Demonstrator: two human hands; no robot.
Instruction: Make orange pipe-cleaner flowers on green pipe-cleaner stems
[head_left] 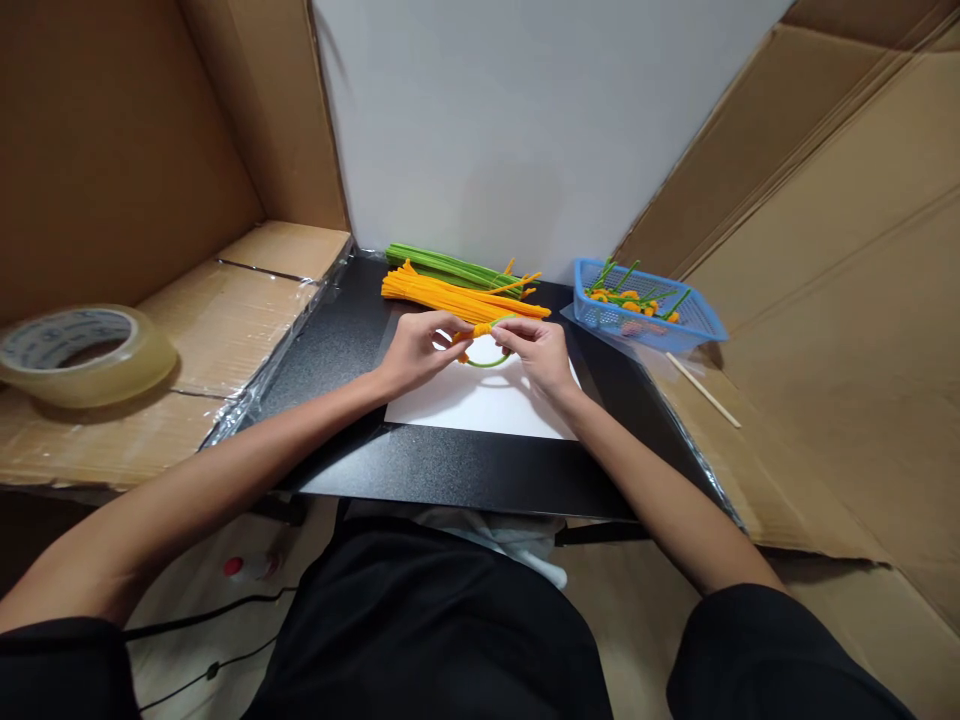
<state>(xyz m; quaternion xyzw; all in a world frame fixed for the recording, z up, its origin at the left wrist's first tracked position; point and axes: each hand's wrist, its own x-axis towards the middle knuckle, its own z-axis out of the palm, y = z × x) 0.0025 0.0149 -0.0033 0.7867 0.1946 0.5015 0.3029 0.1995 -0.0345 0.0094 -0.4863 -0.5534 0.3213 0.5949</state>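
Pinching an orange-and-green loop (pixel 482 330) from opposite sides with the left hand (pixel 420 350) and the right hand (pixel 538 352), over white paper (pixel 480 410) on a black counter (pixel 435 470). Held just in front of 2 bundles, orange stems (pixel 450 293) and green stems (pixel 442 261), and left of a blue basket (pixel 622 322).

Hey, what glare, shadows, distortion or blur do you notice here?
Head view throughout: pale sheen on the black tabletop; soft shadow on the white wall; apparent wide-angle stretch in the tape roll; no obvious motion blur on left hand or right hand.
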